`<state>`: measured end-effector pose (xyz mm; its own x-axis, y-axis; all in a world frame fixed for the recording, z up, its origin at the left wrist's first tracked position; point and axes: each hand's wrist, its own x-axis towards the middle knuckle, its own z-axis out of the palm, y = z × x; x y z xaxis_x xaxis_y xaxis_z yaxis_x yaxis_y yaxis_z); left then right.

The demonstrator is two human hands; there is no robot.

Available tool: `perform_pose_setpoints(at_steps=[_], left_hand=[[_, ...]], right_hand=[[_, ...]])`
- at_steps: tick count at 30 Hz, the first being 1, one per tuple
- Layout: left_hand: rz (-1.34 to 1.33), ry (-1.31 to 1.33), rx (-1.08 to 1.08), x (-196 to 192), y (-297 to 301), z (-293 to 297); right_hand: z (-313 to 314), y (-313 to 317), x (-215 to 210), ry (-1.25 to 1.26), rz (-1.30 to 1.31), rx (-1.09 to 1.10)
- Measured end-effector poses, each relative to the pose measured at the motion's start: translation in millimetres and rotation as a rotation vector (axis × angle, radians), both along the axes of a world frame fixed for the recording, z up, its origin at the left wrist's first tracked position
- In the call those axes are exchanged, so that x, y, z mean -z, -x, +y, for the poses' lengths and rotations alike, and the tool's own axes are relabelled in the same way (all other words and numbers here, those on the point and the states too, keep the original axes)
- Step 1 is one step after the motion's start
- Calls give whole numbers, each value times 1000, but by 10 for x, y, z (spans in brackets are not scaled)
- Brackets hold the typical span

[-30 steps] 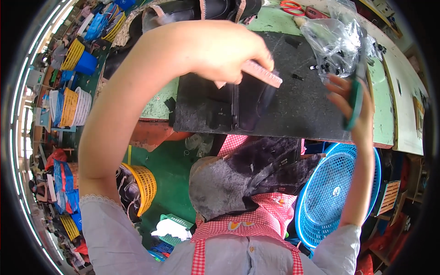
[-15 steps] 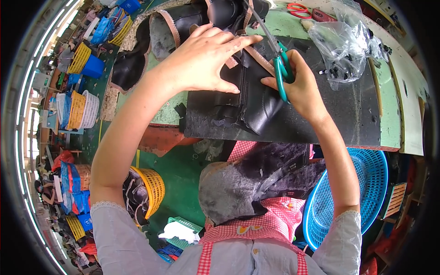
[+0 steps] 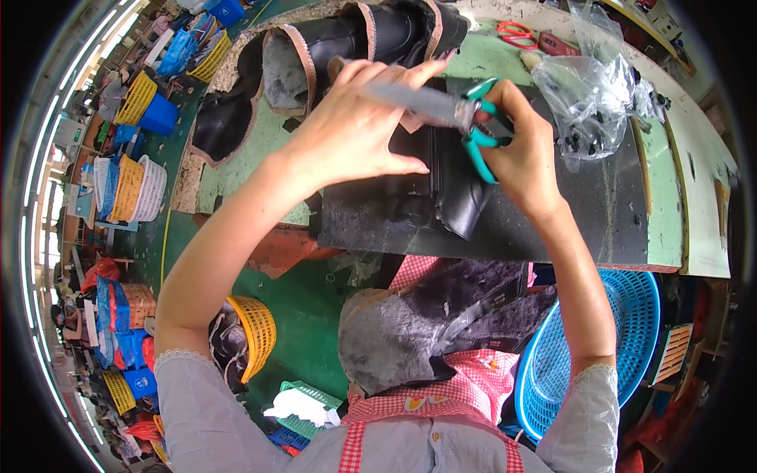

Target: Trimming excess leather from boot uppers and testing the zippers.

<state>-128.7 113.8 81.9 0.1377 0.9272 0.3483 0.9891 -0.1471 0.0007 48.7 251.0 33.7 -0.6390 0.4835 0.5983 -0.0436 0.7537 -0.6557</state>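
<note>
My right hand (image 3: 524,154) is closed round the green handles of a pair of scissors (image 3: 479,146). Their blades point left and pass in front of my left hand's fingers, smeared by motion. My left hand (image 3: 347,130) is spread above a black leather boot piece (image 3: 461,197), its thumb near the piece's seam and its index finger stretched to the right. Part of the piece lies hidden under that hand. A bit of tan edging (image 3: 410,122) shows between the hand and the scissors. Beneath the piece is a black cutting mat (image 3: 568,221).
More black boot pieces with fuzzy grey lining (image 3: 284,71) lie along the table's far left. Red-handled scissors (image 3: 516,33) and a clear plastic bag (image 3: 587,102) are at the far right. Another lined piece (image 3: 394,339) rests on my lap, beside a blue basket (image 3: 639,331).
The scissors have swung from pointing up and away to pointing left across my left hand. The leather piece has shifted slightly right, and my left thumb has moved right.
</note>
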Motion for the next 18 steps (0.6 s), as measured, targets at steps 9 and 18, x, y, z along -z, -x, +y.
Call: perform_pose_setpoints(at_steps=[9,18], left_hand=[[-199,-216,199,76,253,-111],[-131,-276,250,-62,-8,9]], right_hand=[[164,-148,-75,547,-13,-451],[73,-124,-378,162,-238,-218]])
